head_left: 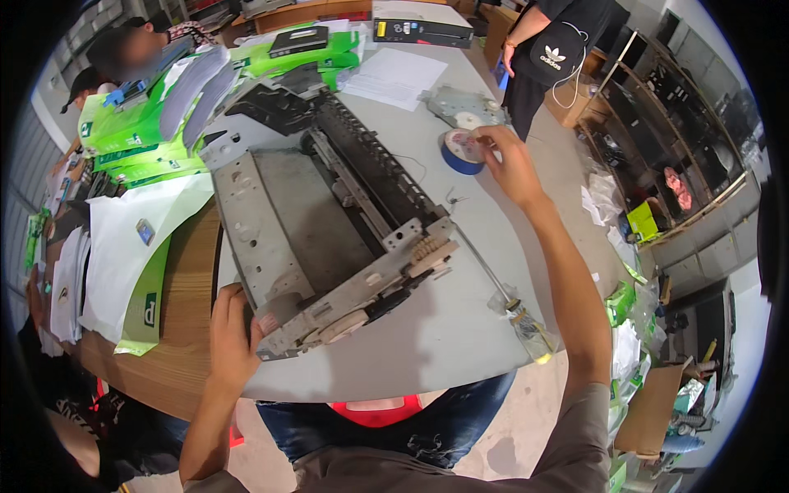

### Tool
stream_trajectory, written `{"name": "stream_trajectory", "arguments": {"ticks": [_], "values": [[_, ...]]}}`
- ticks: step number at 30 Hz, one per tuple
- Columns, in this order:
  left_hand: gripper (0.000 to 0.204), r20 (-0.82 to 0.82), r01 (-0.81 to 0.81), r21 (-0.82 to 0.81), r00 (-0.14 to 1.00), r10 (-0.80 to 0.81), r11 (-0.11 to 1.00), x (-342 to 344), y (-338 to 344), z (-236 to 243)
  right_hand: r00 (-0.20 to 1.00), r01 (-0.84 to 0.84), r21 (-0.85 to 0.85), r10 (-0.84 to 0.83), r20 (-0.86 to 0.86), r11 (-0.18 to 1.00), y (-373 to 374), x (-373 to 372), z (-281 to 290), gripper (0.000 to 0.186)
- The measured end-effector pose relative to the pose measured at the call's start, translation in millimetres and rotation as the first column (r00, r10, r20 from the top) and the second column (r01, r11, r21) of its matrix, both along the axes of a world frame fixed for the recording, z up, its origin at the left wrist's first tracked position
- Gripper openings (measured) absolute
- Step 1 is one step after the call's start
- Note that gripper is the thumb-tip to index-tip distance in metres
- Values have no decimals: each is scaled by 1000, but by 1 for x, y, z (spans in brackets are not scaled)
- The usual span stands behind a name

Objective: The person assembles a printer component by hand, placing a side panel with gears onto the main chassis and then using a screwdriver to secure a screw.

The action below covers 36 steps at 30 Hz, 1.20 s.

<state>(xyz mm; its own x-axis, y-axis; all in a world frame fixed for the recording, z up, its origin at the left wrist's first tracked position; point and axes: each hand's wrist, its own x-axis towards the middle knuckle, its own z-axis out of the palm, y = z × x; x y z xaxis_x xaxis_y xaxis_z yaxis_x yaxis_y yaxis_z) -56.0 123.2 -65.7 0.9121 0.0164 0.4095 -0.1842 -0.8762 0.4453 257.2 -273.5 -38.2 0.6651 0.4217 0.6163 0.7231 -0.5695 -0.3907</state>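
A partly stripped printer chassis (pixel 279 222), with a grey metal frame, a black toothed rail and white gears, lies slantwise on the grey table. My left hand (pixel 233 335) is closed around its near left corner. My right hand (pixel 511 167) is over a round blue-sided container or tape roll (pixel 463 154) on the right, its fingertips pinched together at the rim. Whatever they hold is too small to make out. Beyond that lies a thin metal plate with a white disc (pixel 462 107). A long screwdriver (pixel 530 333) with a clear yellowish handle rests near the table's right edge.
Green-and-white paper packs (pixel 152 123) are heaped at the left. White sheets (pixel 396 78) and a black-and-white box (pixel 422 25) lie at the far side. A person in black (pixel 538 57) stands beyond the table; others sit at the left. Shelving (pixel 670 123) stands at the right.
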Motion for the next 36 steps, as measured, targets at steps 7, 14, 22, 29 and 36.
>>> {"name": "stream_trajectory", "arguments": {"ticks": [7, 14, 22, 29, 36], "values": [[40, -1, -18, -13, 1000, 18, 1000, -3, -2, 11, 980, -44, -291, -15, -199, 956, 29, 41, -3, 28], [39, 0, 1, -22, 1000, -1, 1000, 0, -3, 12, 941, -6, -244, -77, -329, 970, 35, 48, -8, 25], [40, 1, 10, -27, 1000, -10, 1000, 0, -1, 6, 967, 140, -243, -186, -175, 960, 13, 52, 13, 23], [41, -19, 17, -27, 1000, -18, 999, 3, -2, 7, 901, 182, -136, -220, -374, 974, 7, 39, 5, 31], [42, -28, 50, -54, 998, -51, 997, 2, 3, 6, 781, 258, -56, -242, -576, 964, 13, 28, 21, 32]]}}
